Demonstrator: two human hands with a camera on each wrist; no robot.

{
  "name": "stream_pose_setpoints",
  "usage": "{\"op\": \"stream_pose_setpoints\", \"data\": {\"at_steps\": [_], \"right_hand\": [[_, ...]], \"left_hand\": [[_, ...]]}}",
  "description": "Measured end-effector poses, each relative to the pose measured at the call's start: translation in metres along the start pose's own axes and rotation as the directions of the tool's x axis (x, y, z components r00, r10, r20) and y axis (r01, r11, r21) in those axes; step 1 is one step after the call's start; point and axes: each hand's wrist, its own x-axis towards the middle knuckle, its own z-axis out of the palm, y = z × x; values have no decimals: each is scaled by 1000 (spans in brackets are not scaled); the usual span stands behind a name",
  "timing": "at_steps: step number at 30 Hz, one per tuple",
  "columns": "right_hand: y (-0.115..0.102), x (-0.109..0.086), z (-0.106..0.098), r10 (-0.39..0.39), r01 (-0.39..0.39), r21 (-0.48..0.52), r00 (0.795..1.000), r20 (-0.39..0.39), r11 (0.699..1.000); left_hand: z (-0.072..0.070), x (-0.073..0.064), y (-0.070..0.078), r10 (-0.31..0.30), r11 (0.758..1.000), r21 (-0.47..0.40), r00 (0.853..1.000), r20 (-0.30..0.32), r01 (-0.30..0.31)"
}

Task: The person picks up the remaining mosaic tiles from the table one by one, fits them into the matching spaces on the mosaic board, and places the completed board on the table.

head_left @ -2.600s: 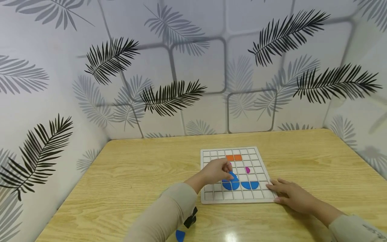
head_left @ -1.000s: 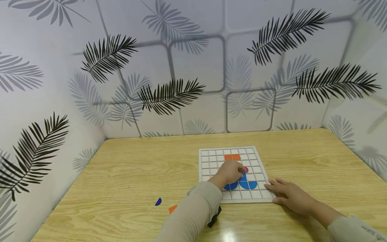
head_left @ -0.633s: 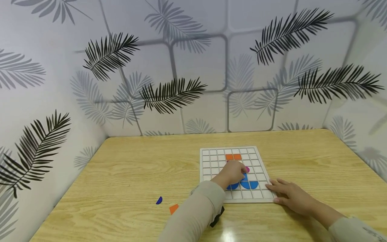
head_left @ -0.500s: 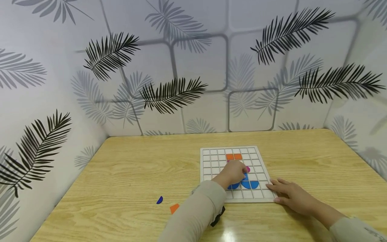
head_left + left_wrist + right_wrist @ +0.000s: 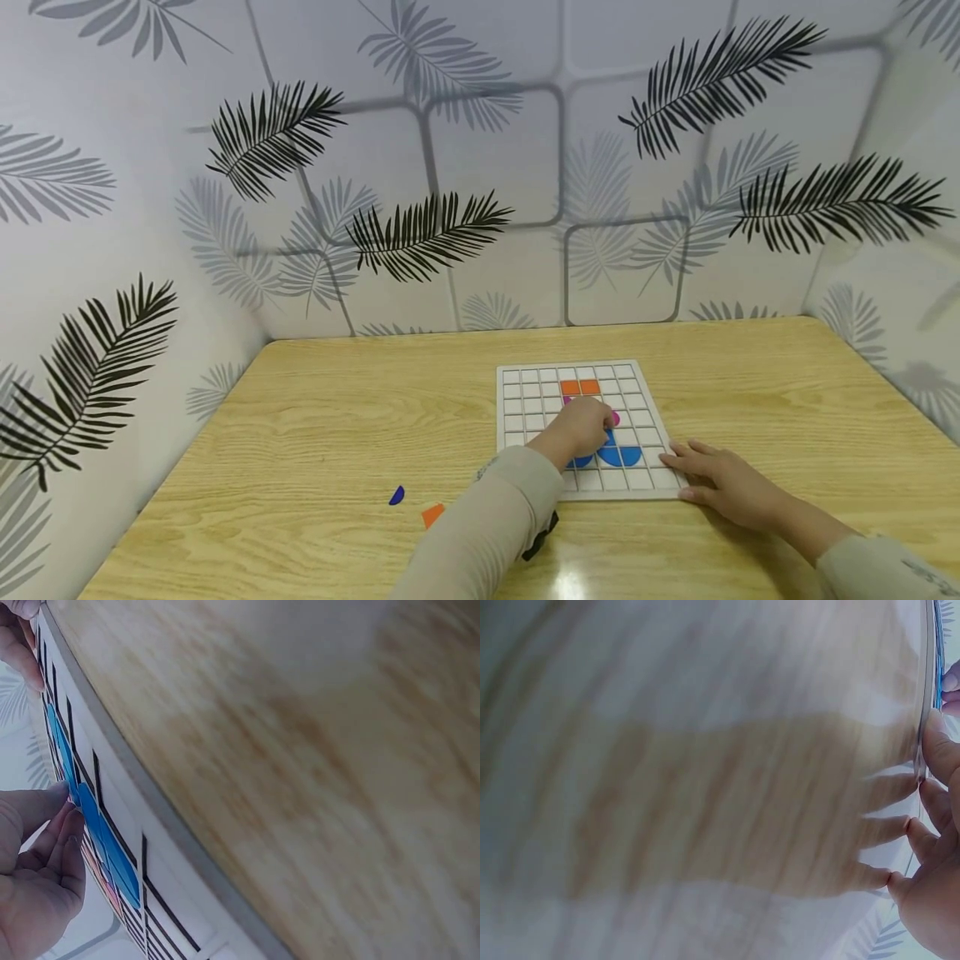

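A white grid board [image 5: 517,493] lies on the wooden table, with flat coloured pieces in some of its cells. My left hand [image 5: 581,427] reaches over its middle, thumb and fingertips pinching a blue piece [image 5: 609,438] low against the grid. The left wrist view shows this thumb and index finger [image 5: 61,796] meeting between two blue shapes. Just below sits a blue half-disc [image 5: 619,457]; another blue shape [image 5: 580,462] is partly covered by my hand. Beyond the fingers are a magenta piece [image 5: 616,418] and two orange squares [image 5: 581,387]. My right hand [image 5: 723,483] rests relaxed along the board's right edge.
Left of my sleeve, a small dark-blue half-disc [image 5: 397,495] and an orange piece [image 5: 432,516] lie on the table [image 5: 337,417]. A black strap [image 5: 542,537] shows under my left forearm. Patterned walls [image 5: 480,167] stand behind the table and at its sides.
Since the oldest frame, my left hand has moved right and lowered a blue piece to the grid above the right half-disc. Its arm now uncovers the dark-blue and orange pieces. My right hand stays put.
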Motion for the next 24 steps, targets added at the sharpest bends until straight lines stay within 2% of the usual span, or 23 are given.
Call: {"op": "stream_pose_setpoints", "data": {"at_steps": [5,6,9,12,13,14,19,24], "right_hand": [[-2,1,-1,13,-13,2,1000,7,1000],[-2,2,-1,19,-19,2,1000,8,1000],[-3,4,-2,33,-33,1,999,15,999],[-4,5,-3,25,-25,-5,1000,14,1000],[-4,5,-4,24,-24,-7,1000,14,1000],[-4,5,-3,18,-18,-11,1000,12,1000],[-2,3,-2,24,-24,-15,1000,5,1000],[-2,1,-1,24,-24,-19,1000,2,1000]], "left_hand": [[0,3,-4,-1,999,-51,1000,12,2],[8,9,-11,18,997,-69,1000,-15,-19],[5,8,-14,14,992,-123,999,-30,-18],[-4,-1,-13,16,988,-154,999,-50,-24],[-15,-10,-7,-1,986,-165,1000,-31,-5],[-17,-13,-7,0,985,-175,999,-33,-6],[-24,-23,-8,44,975,-214,998,-45,-53],[-28,-34,-12,78,972,-217,996,-42,-85]]}}
